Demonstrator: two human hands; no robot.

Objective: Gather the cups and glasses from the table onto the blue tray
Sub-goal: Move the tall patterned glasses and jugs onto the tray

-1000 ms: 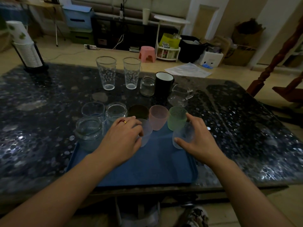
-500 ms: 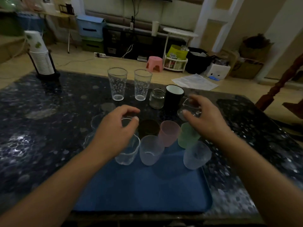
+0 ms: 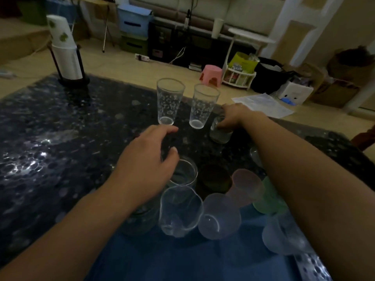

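Cups and glasses are the business, and most of them already crowd the far end of the flat blue plastic tray [image 3: 182, 260], which lies on the dark speckled stone table [image 3: 50, 138] at the near edge. Half a second ago both hands hung over that cluster; now they have gone past it toward the pieces left on bare stone, which suggests the tray group is settled and the back row comes next. Largest of the stragglers are two tall clear patterned tumblers, the left tumbler [image 3: 169, 101] and the right tumbler [image 3: 204, 106], upright side by side and touched by nothing. The left hand [image 3: 146, 167] hovers below them with fingers spread wide and curled, holding nothing, its fingertips near the foot of the left tumbler. On the tray, a clear pitcher-shaped glass [image 3: 178, 211], a frosted lilac cup [image 3: 220, 218], a frosted pink cup [image 3: 245, 185] and a frosted green cup [image 3: 265, 197] stand close together. Smallest is a squat clear glass jar [image 3: 220, 133], just right of the tumblers; the right hand [image 3: 235, 116] has come down over its top and its fingers seem to close round the rim, though whether they truly grip cannot be told.
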